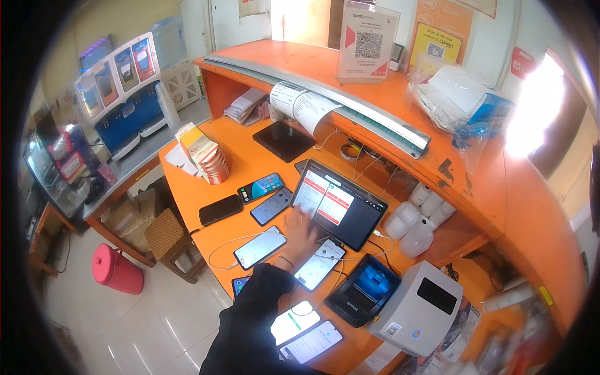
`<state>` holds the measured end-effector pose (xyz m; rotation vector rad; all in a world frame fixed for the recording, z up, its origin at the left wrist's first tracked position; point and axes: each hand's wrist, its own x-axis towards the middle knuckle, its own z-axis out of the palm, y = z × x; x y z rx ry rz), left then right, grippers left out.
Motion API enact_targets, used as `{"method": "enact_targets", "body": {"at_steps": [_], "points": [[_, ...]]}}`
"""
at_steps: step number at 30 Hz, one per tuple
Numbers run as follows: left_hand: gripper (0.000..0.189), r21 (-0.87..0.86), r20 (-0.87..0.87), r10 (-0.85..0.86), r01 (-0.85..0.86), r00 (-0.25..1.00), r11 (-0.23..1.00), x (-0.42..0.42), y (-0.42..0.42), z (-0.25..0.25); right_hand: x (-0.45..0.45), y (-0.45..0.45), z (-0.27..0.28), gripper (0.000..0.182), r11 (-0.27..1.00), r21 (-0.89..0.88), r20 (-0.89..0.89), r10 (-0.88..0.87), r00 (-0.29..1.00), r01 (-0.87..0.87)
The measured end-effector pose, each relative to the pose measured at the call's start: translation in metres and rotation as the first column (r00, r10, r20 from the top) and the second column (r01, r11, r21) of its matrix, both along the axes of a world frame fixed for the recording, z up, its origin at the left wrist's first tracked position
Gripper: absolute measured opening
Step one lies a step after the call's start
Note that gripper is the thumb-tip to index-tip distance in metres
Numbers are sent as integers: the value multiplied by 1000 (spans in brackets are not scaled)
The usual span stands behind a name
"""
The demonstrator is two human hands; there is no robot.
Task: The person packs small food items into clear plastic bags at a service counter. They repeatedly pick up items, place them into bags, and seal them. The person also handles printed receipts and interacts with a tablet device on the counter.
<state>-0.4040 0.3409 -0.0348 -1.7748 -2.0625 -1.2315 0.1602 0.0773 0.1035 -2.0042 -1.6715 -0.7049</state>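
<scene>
My left hand (301, 234), in a black sleeve, reaches over the counter with its fingers spread. Its fingertips are at the lower left of a tablet (356, 225), which leans upright and shows two white panels with red bars. Nothing is held in this hand. Below the wrist lies a lit smartphone (320, 265), and to its left another lit smartphone (260, 247) with a white cable. Two more smartphones, one with a green bar on its screen (295, 322) and one beside it (311, 342), lie near my forearm. My right hand is out of view.
A black receipt printer (363, 290) and a white label printer (417, 309) stand at the right. A dark tablet (283, 141), more phones (220, 210) and a stack of small boxes (206, 154) occupy the orange desk (243, 154). Paper rolls (408, 220) sit under the raised shelf.
</scene>
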Motion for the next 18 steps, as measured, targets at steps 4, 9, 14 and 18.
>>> {"method": "enact_targets", "body": {"at_steps": [4, 9, 14, 18], "points": [[53, 81, 774, 70, -209, 630, 975, -28, 26, -40, -10, 4, 12, 42, 999, -49, -9, -24, 1000, 24], [45, 193, 961, -201, -60, -188, 979, -47, 37, -66, -6, 8, 7, 41, 1000, -3, 4, 15, 1000, -15], [31, 292, 931, -280, 17, -234, 956, -40, 41, -62, -10, 6, 11, 41, 1000, 0, 79, 17, 997, -17], [23, 307, 925, -300, -5, -235, 952, -42, 42, -66, -10, 7, 14, 40, 1000, -7, 83, 21, 996, -20]]}}
